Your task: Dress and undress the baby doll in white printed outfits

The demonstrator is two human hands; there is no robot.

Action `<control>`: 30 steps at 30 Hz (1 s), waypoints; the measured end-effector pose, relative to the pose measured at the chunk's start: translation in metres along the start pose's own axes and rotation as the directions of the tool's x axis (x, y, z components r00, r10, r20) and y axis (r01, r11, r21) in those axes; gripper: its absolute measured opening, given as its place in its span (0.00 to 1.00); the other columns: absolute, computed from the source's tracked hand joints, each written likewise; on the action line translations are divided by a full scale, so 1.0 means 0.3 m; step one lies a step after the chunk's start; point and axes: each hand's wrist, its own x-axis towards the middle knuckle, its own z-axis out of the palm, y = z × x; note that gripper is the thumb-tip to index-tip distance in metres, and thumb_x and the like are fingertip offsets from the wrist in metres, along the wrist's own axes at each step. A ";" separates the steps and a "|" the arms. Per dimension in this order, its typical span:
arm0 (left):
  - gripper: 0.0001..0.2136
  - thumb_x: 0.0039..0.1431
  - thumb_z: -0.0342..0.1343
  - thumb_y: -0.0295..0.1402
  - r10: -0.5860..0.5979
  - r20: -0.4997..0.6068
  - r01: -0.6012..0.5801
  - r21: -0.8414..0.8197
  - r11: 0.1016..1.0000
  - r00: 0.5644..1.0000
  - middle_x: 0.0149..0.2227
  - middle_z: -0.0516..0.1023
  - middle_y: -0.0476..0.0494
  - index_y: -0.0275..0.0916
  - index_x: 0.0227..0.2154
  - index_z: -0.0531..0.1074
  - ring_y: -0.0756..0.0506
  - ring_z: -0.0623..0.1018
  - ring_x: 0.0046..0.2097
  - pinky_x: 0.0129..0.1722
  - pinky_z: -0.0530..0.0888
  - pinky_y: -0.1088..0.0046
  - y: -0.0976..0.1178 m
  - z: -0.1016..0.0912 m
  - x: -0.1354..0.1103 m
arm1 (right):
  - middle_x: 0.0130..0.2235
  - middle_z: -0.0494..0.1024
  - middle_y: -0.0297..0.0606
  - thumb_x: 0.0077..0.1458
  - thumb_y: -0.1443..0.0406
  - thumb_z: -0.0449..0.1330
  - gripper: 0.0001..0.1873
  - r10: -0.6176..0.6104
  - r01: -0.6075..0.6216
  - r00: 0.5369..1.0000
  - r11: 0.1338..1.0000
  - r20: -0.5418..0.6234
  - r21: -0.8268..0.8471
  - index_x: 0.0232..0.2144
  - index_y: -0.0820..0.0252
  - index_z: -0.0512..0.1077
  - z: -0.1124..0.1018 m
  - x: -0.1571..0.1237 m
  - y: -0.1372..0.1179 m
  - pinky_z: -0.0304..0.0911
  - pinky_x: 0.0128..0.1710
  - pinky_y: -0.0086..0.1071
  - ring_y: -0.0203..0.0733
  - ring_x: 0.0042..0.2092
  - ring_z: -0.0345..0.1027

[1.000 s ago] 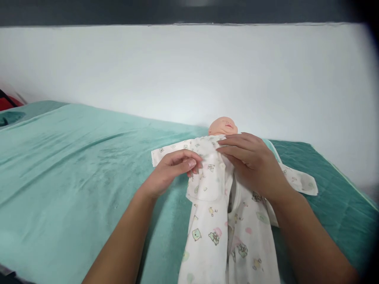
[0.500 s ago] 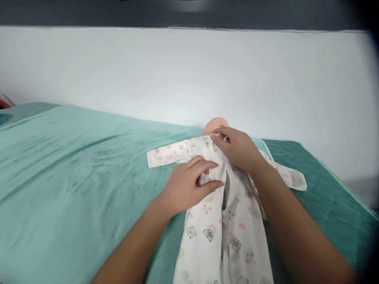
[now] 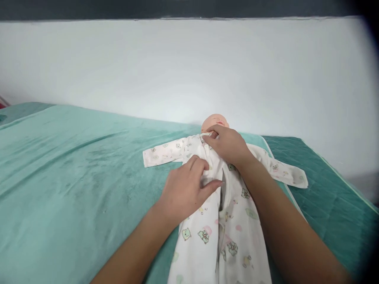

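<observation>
A baby doll lies on its back on a teal bed cover [image 3: 74, 165], only its bare head [image 3: 213, 120] showing. It wears a white romper [image 3: 219, 221] printed with small animals, whose front stays parted down the middle. My left hand [image 3: 186, 189] rests on the romper's left front panel at chest height, thumb and fingers pinching the fabric edge. My right hand [image 3: 226, 144] is closed on the neckline just under the doll's chin. The romper's sleeves [image 3: 162, 153] lie spread out flat to both sides.
A white wall [image 3: 189, 71] rises right behind the bed. A darker green quilted cover [image 3: 331, 189] lies at the right under the doll. The bed's right edge runs diagonally at the far right.
My left hand moved from the raised left flap onto the chest and laid the flap down. My right hand slid up from the chest to the neckline.
</observation>
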 end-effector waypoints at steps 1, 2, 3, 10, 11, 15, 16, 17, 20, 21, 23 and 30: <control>0.15 0.62 0.52 0.49 -0.009 0.002 0.009 0.018 1.000 1.000 0.40 0.73 0.50 0.42 0.39 0.64 0.49 0.72 0.31 0.28 0.62 0.69 0.002 0.002 0.000 | 0.38 0.81 0.37 0.55 0.57 0.56 0.14 0.002 -0.002 1.000 1.000 0.008 0.004 0.41 0.52 0.76 -0.001 0.001 -0.001 0.59 0.32 0.36 0.48 0.37 0.72; 0.15 0.62 0.52 0.49 -0.015 0.005 0.015 0.036 0.999 1.000 0.40 0.73 0.49 0.42 0.39 0.64 0.49 0.72 0.31 0.28 0.61 0.69 0.005 0.003 0.000 | 0.38 0.81 0.37 0.55 0.58 0.56 0.13 0.003 -0.003 1.000 1.000 0.010 0.011 0.40 0.53 0.76 0.000 0.001 -0.001 0.59 0.32 0.36 0.47 0.37 0.72; 0.14 0.62 0.52 0.48 -0.017 0.007 0.016 0.051 0.999 1.000 0.40 0.73 0.49 0.42 0.38 0.64 0.49 0.72 0.31 0.28 0.61 0.69 0.007 0.003 0.000 | 0.37 0.80 0.37 0.54 0.59 0.56 0.12 0.004 -0.004 1.000 1.000 0.006 0.020 0.39 0.53 0.76 0.001 0.001 0.000 0.59 0.32 0.36 0.47 0.36 0.71; 0.07 0.65 0.49 0.37 0.010 -0.030 -0.011 -0.050 0.999 1.000 0.36 0.72 0.51 0.41 0.33 0.66 0.52 0.68 0.28 0.29 0.62 0.70 0.006 -0.001 0.005 | 0.37 0.79 0.34 0.52 0.64 0.54 0.08 -0.018 0.034 0.993 0.990 -0.120 0.138 0.33 0.53 0.74 0.015 -0.005 0.014 0.61 0.37 0.36 0.43 0.37 0.70; 0.07 0.65 0.49 0.36 0.019 -0.051 -0.023 -0.073 0.997 0.999 0.34 0.72 0.51 0.41 0.32 0.66 0.52 0.68 0.28 0.29 0.62 0.70 0.008 -0.001 0.004 | 0.37 0.79 0.34 0.52 0.64 0.54 0.08 -0.019 0.042 0.991 0.986 -0.136 0.164 0.32 0.53 0.74 0.016 -0.006 0.016 0.62 0.38 0.36 0.43 0.37 0.70; 0.07 0.66 0.49 0.34 0.057 -0.133 -0.083 -0.197 0.977 0.989 0.30 0.72 0.52 0.40 0.31 0.66 0.52 0.69 0.29 0.29 0.63 0.73 0.023 -0.005 -0.006 | 0.35 0.78 0.34 0.52 0.64 0.54 0.07 0.028 0.032 0.979 0.958 -0.203 0.285 0.30 0.54 0.73 0.015 -0.007 0.024 0.61 0.38 0.35 0.42 0.36 0.69; 0.07 0.66 0.49 0.34 0.074 -0.145 -0.105 -0.218 0.970 0.987 0.30 0.72 0.52 0.40 0.31 0.66 0.52 0.69 0.29 0.30 0.64 0.73 0.027 -0.006 -0.009 | 0.33 0.77 0.33 0.52 0.64 0.55 0.06 0.052 0.020 0.974 0.949 -0.219 0.315 0.30 0.55 0.72 0.015 -0.007 0.027 0.61 0.37 0.34 0.41 0.35 0.68; 0.07 0.66 0.50 0.34 0.097 -0.149 -0.130 -0.228 0.965 0.984 0.31 0.73 0.52 0.40 0.32 0.67 0.52 0.70 0.30 0.30 0.64 0.73 0.030 -0.006 -0.012 | 0.31 0.76 0.33 0.51 0.64 0.55 0.06 0.077 0.007 0.970 0.939 -0.231 0.343 0.29 0.55 0.72 0.015 -0.007 0.030 0.60 0.36 0.34 0.40 0.33 0.67; 0.07 0.67 0.49 0.34 0.177 -0.118 -0.200 -0.229 0.953 0.977 0.34 0.75 0.50 0.40 0.34 0.69 0.51 0.73 0.34 0.32 0.66 0.73 0.033 0.000 -0.016 | 0.25 0.70 0.30 0.49 0.64 0.56 0.04 0.142 -0.032 0.960 0.912 -0.243 0.409 0.29 0.56 0.71 0.012 -0.008 0.037 0.58 0.32 0.33 0.37 0.28 0.62; 0.07 0.67 0.49 0.33 0.195 -0.099 -0.213 -0.234 0.949 0.976 0.35 0.76 0.50 0.40 0.35 0.70 0.51 0.73 0.35 0.34 0.66 0.73 0.033 0.002 -0.017 | 0.24 0.69 0.29 0.49 0.65 0.56 0.03 0.159 -0.042 0.956 0.906 -0.246 0.421 0.29 0.56 0.70 0.011 -0.009 0.038 0.58 0.32 0.33 0.37 0.27 0.60; 0.08 0.68 0.48 0.33 0.226 -0.056 -0.232 -0.251 0.940 0.973 0.36 0.77 0.49 0.40 0.36 0.72 0.50 0.74 0.38 0.36 0.67 0.73 0.033 0.003 -0.018 | 0.23 0.67 0.28 0.48 0.65 0.56 0.03 0.183 -0.063 0.951 0.905 -0.251 0.421 0.28 0.56 0.69 0.008 -0.011 0.039 0.58 0.31 0.33 0.36 0.26 0.59; 0.11 0.65 0.52 0.40 -0.011 0.038 0.031 -0.586 0.809 0.999 0.28 0.76 0.51 0.40 0.33 0.74 0.53 0.70 0.26 0.28 0.67 0.75 -0.015 -0.058 -0.001 | 0.35 0.72 0.38 0.47 0.68 0.56 0.08 0.041 -0.020 0.967 0.996 -0.252 0.086 0.31 0.57 0.74 0.000 -0.023 0.050 0.59 0.36 0.37 0.42 0.33 0.65</control>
